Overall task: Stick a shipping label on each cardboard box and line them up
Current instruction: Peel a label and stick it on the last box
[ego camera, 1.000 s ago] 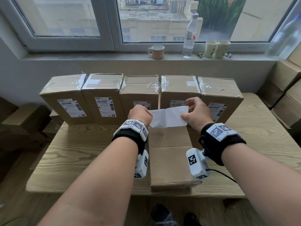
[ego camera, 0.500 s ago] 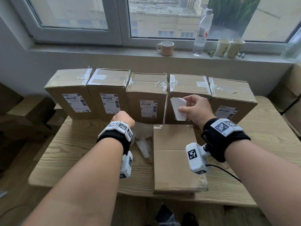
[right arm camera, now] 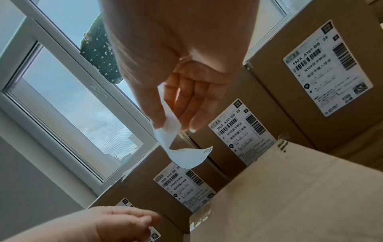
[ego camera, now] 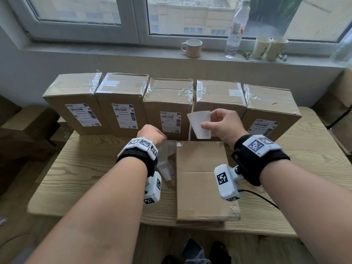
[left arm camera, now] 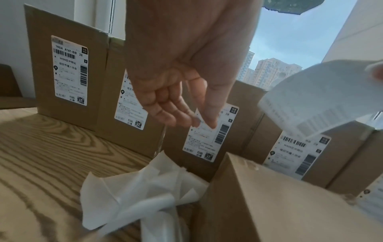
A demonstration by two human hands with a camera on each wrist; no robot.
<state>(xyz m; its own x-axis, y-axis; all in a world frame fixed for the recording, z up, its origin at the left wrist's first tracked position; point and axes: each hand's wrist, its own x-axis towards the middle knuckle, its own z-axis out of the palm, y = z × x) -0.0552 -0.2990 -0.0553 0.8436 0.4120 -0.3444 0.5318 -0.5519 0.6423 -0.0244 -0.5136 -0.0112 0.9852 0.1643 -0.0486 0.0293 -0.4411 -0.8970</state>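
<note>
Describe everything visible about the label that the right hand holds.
The shipping label is a white paper rectangle, peeled and curling. Its blank side shows in the head view; faint barcode print shows through in the left wrist view. The right hand pinches its edge between thumb and fingers, holding it in the air above the flat cardboard box, touching nothing else.

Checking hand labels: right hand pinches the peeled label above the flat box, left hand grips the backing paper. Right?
Not quite. The right hand does pinch the label above the flat box, but the left hand is open and empty; the backing paper lies on the table. The left wrist view shows it.
</note>
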